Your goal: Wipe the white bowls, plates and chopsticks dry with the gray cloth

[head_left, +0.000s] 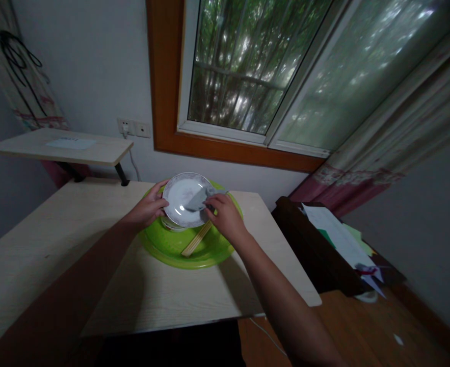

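Note:
A white plate [182, 196] is tilted up over a round green basin [171, 250] on a pale wooden table [49, 244]. My left hand [148, 206] grips the plate's left rim. My right hand [225, 216] is closed on a small grey cloth [199, 200] that lies against the plate's face. Under the plate, inside the basin, sit more white dishes [173, 225]. A bundle of wooden chopsticks [196, 238] lies in the basin below my right hand.
A raised wooden shelf [60, 145] stands at the table's back left. Behind the table is a window with a wooden frame [163, 86]. A dark cabinet with papers [335, 234] stands to the right, beside a curtain [400, 137].

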Demonstrator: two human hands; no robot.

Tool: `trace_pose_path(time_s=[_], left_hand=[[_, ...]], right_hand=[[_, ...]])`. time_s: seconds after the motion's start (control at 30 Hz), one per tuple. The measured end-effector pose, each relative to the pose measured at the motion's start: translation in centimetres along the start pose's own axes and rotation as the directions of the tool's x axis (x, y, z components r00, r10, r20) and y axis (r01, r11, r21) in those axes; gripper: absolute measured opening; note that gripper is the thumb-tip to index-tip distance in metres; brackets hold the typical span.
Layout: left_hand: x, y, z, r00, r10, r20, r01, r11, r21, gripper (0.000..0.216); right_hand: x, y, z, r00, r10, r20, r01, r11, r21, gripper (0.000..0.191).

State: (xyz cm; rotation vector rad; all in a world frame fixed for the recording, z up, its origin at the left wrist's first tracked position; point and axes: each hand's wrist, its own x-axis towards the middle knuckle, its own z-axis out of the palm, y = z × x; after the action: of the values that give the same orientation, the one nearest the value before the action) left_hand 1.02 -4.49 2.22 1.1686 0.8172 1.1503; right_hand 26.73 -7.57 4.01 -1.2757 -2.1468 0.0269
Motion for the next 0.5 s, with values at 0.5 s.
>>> trace_pose_path(time_s=[0.5], left_hand=[[0.2, -0.1, -0.1, 0.999, 0.016, -0.04, -0.016, 1.0, 0.02, 0.082]], right_hand=[[-0.7, -3.3, 1.0, 0.904, -0.285, 0.319, 0.295, 0.955, 0.018, 0.031]])
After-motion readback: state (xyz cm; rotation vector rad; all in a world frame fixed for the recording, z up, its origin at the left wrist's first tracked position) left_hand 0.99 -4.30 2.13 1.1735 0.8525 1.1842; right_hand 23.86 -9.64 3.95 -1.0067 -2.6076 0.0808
